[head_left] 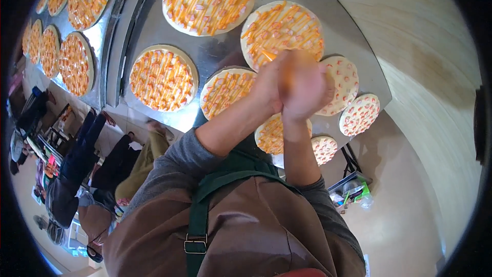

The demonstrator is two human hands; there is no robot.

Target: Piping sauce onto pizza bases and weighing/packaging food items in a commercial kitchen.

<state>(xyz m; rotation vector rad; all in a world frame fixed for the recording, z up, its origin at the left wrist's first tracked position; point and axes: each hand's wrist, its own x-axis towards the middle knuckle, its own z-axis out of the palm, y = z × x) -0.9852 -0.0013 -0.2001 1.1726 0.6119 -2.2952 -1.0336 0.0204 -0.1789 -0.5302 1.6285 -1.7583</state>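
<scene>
My left hand and my right hand are both closed round a piping bag of orange sauce. Mostly hidden by my fingers, the bag shows its narrow tip, pointing up and left over a pizza. That pizza carries pink cubes and orange sauce lines across its pale top. My right hand is smeared by motion. Under my left wrist sits another sauced pizza. Beside my right hand lies a pizza with pink pieces and no visible orange lines.
More sauced pizzas stand on the metal table, one at the left. A second metal table holds several others. A pale wall borders the right. Other people are at lower left; a bin stands below right.
</scene>
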